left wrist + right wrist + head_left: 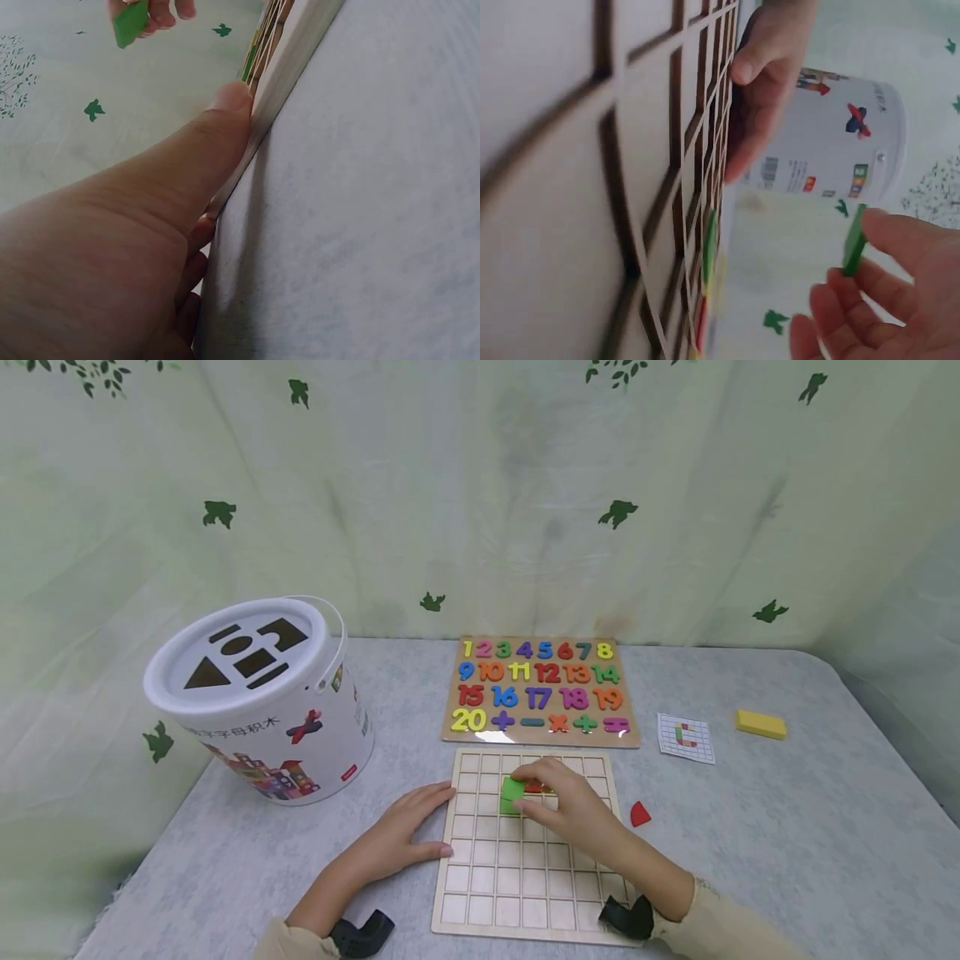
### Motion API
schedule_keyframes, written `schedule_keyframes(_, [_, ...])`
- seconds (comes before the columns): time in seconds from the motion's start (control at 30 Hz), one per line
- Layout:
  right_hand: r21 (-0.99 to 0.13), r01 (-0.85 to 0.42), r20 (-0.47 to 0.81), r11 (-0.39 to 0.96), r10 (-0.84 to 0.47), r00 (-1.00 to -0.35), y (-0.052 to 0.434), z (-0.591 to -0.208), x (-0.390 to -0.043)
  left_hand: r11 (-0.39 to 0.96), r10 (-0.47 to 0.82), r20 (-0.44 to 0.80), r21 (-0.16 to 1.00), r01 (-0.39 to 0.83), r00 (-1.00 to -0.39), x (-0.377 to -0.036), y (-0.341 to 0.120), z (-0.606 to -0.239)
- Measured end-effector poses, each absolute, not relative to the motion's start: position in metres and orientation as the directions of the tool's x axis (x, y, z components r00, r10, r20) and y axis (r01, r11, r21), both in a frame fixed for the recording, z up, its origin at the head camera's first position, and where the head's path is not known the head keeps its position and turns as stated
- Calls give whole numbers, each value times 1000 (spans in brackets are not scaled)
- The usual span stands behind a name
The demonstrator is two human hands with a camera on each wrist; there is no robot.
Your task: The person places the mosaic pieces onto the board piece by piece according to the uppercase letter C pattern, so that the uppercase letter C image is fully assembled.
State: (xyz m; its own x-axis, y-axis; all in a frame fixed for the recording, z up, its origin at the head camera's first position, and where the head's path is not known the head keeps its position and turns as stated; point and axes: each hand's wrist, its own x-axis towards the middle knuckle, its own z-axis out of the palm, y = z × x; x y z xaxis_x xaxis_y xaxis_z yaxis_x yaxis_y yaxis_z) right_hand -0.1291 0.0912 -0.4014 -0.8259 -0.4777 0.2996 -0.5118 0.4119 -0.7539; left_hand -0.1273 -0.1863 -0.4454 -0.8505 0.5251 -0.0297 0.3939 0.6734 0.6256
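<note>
My right hand [573,806] pinches a green block [854,244] between thumb and fingertips. The block hangs over a square wooden grid board [510,885], apart from its surface. Another green block [709,247] lies in a cell near the far part of the board, beside red pieces [533,786] partly hidden by the right hand. My left hand [397,835] rests on the table at the board's left side, with its thumb and fingertips touching the edge. In the left wrist view the left thumb [217,124] lies along that edge.
A white bucket [300,760] with a shape-hole lid stands at the left. Behind the board lies a number puzzle [540,693]. To the right are a red quarter-circle piece [640,814], a pattern card [697,747] and a yellow block [761,724].
</note>
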Motion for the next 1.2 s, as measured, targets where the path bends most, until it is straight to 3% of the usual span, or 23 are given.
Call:
schedule_keyframes(0.37, [-768, -373, 34, 520, -548, -836, 86, -430, -136, 678, 526, -39, 622, 392, -849, -128, -186, -445])
schedule_keyframes(0.67, [-655, -485, 49, 580, -608, -793, 86, -432, -135, 673, 530, -35, 625, 395, -847, -128, -186, -445])
schedule_keyframes(1.0, [-622, -525, 86, 581, -616, -783, 84, -432, -133, 681, 524, -40, 619, 390, -851, -128, -187, -446])
schedule_keyframes(1.2, [-650, -473, 18, 595, -611, -792, 87, -423, -131, 683, 521, -42, 619, 387, -853, -128, -187, -447])
